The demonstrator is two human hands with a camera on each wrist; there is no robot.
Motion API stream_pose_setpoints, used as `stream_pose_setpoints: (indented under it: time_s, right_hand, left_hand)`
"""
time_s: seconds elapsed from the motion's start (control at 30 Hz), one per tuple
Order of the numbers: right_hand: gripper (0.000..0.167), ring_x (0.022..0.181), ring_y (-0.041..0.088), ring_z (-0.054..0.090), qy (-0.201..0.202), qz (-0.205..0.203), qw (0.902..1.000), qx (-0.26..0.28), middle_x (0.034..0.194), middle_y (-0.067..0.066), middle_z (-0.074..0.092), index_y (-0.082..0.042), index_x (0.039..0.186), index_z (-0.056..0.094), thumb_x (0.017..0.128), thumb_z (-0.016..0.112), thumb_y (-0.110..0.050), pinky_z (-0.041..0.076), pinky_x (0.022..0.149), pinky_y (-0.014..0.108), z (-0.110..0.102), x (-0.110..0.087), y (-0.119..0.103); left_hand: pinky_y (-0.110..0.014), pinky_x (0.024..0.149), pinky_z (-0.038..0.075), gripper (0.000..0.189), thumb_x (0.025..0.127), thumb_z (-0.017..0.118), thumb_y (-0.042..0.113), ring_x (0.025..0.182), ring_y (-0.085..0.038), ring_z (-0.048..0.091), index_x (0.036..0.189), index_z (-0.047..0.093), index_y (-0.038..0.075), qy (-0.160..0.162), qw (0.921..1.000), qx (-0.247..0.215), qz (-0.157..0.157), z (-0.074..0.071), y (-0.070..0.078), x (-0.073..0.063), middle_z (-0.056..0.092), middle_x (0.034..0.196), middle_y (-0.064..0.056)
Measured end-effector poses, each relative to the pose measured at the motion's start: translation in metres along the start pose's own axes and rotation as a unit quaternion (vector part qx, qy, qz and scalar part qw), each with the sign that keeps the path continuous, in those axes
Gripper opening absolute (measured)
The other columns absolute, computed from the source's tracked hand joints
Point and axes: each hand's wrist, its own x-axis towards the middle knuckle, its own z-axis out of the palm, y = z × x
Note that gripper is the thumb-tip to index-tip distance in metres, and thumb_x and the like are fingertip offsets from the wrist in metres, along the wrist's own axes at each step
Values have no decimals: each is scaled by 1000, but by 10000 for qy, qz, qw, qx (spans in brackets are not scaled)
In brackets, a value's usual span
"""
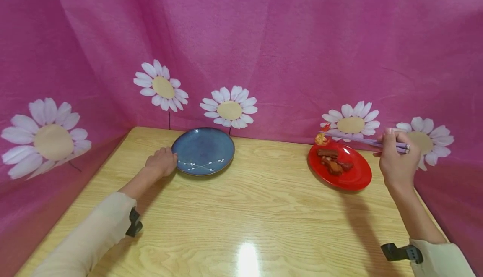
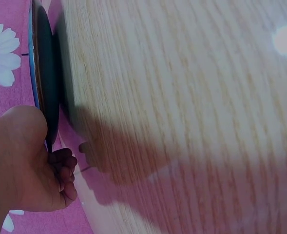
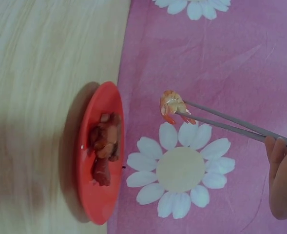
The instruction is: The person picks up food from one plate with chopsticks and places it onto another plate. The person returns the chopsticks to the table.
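Observation:
My left hand [image 1: 163, 161] grips the left rim of a round blue plate [image 1: 203, 147] decorated with small white blossoms. In the left wrist view, the fingers of this hand [image 2: 33, 170] curl beside and below the edge of the plate [image 2: 47, 63]. Held in my right hand [image 1: 400, 159] is a pair of light purple chopsticks [image 1: 371, 142]. Their tips pinch an orange cooked shrimp [image 3: 170, 103] in the air, above the far left edge of a red plate [image 1: 360, 176]. Several brown-red pieces that look like meat [image 1: 333, 167] lie on that red plate.
Both plates are near the back of a light wood table [image 1: 264, 201], with bare wood between them. A pink cloth [image 1: 283, 50] printed with white daisies hangs behind and at both sides. Black straps [image 1: 401, 253] circle the sleeves.

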Motion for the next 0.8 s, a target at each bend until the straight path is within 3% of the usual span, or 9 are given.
stream_pose_setpoints:
  time_s: [0.17,0.47,0.6,0.8]
  right_hand:
    - [28,53,6,61,28,76,10000,-16,67,1,65,12,80,65,97,63,-10,50,48,15,-6,-2,4]
    - [24,56,3,65,-9,16,9995,-303,69,-1,67,6,80,68,97,62,-9,50,49,15,-20,0,9]
    - [31,58,4,68,-51,69,9979,-635,68,-2,67,14,83,64,98,61,-12,50,50,15,-26,-2,11]
    - [32,58,-1,67,30,188,9905,-1364,64,-10,67,11,86,66,100,58,-17,50,50,14,-35,-2,16]
  left_hand:
    - [-61,93,43,50,107,29,24,116,-47,49,126,42,-20,20,10000,-18,8,0,-1,1,50,118,-33]
    - [-62,93,43,50,107,29,24,116,-48,49,126,42,-20,5,10000,-11,37,0,-1,1,49,119,-34]
    - [-61,92,44,49,107,30,24,114,-48,50,125,42,-20,-2,10000,-8,12,1,-2,0,50,117,-34]
    - [-61,92,44,48,107,30,23,113,-48,51,124,43,-20,35,10000,8,25,2,-1,1,50,115,-33]
